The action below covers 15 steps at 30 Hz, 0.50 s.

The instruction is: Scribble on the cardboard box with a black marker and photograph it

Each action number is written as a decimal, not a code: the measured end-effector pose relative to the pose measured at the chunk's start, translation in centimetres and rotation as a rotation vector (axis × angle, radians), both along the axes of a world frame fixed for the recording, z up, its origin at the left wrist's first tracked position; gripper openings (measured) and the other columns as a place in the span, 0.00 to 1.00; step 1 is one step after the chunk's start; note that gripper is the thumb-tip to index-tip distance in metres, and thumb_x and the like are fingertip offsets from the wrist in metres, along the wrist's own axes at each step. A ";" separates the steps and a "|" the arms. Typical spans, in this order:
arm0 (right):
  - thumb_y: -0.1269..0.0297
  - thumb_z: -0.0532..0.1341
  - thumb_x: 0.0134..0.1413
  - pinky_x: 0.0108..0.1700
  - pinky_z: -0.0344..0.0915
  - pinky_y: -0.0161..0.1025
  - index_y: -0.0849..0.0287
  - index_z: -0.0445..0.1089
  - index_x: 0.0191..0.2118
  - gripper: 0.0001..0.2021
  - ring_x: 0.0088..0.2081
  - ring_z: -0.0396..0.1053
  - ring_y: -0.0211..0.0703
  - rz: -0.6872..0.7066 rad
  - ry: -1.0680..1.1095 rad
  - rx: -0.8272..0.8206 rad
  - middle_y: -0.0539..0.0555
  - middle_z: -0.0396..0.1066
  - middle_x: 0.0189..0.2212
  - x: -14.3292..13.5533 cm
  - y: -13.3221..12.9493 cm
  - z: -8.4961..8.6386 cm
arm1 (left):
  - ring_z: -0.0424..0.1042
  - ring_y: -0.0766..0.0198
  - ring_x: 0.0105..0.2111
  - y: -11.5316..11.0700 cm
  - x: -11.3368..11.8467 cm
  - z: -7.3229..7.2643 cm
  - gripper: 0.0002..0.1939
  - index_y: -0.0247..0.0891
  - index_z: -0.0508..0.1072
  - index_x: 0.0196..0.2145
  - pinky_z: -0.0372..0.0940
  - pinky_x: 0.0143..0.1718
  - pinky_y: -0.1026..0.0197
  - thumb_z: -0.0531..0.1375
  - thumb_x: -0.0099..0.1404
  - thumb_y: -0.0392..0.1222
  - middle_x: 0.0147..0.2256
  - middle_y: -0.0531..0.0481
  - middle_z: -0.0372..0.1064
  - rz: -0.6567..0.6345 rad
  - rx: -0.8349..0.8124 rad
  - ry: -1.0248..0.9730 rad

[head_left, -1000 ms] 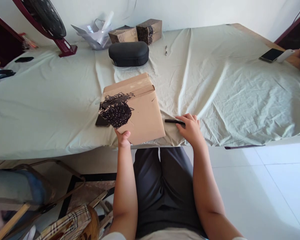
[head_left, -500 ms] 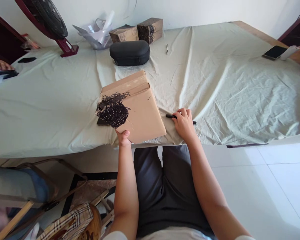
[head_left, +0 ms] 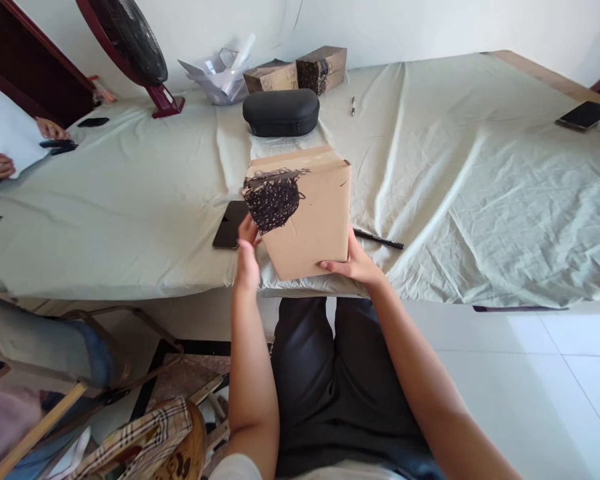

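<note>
Box [head_left: 320, 217] in right hand [head_left: 359, 265], black pen [head_left: 383, 239] alongside.

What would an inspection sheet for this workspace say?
Surface: table under wrinkled pale cloth.
Work items: cardboard box, black scribble over one corner; black pen-like stick at its right.
Clutter: phone left of the box; black case, smaller boxes and basket behind.
Hands: right hand grips the box's lower right; left hand open at its left edge, contact unclear.
Cables: thin dark line on wall, possibly a wire.
Surroundings: fan; another person's hands, far left; plaid cloth, lower left.
</note>
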State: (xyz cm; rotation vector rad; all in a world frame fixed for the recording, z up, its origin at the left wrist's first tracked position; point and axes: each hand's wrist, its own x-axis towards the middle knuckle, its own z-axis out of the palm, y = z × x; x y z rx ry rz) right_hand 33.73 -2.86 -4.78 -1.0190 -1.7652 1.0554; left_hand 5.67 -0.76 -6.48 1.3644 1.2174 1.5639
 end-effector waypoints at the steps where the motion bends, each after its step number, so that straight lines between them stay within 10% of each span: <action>1: 0.34 0.72 0.52 0.77 0.55 0.67 0.46 0.28 0.83 0.67 0.78 0.49 0.69 -0.038 -0.004 -0.001 0.62 0.48 0.78 -0.1 -0.1 -0.2 | 0.65 0.42 0.71 0.5 -1.0 0.9 0.46 0.48 0.74 0.62 0.62 0.70 0.38 0.48 0.66 0.84 0.67 0.36 0.68 0.100 -0.027 0.118; 6: 0.35 0.74 0.51 0.80 0.45 0.65 0.50 0.32 0.83 0.67 0.80 0.43 0.67 -0.105 -0.016 0.104 0.65 0.46 0.77 -0.2 -0.3 -0.5 | 0.52 0.16 0.73 4.2 -3.8 4.6 0.36 0.36 0.74 0.61 0.48 0.68 0.16 0.69 0.62 0.59 0.70 0.16 0.57 0.467 -0.598 0.883; 11: 0.33 0.72 0.51 0.80 0.47 0.67 0.48 0.32 0.83 0.66 0.79 0.46 0.68 -0.120 -0.003 0.068 0.64 0.47 0.77 -0.4 -0.2 -0.5 | 0.56 0.11 0.70 7.3 -4.5 6.4 0.42 0.29 0.69 0.54 0.48 0.67 0.13 0.80 0.46 0.44 0.67 0.08 0.57 0.490 -0.673 0.666; 15: 0.31 0.71 0.51 0.80 0.47 0.67 0.47 0.32 0.83 0.67 0.79 0.45 0.67 -0.128 -0.008 0.070 0.63 0.46 0.79 -0.4 -0.2 -0.4 | 0.64 0.20 0.68 4.7 -4.7 7.8 0.42 0.32 0.63 0.53 0.56 0.68 0.19 0.80 0.48 0.45 0.62 0.15 0.65 0.591 -0.611 0.570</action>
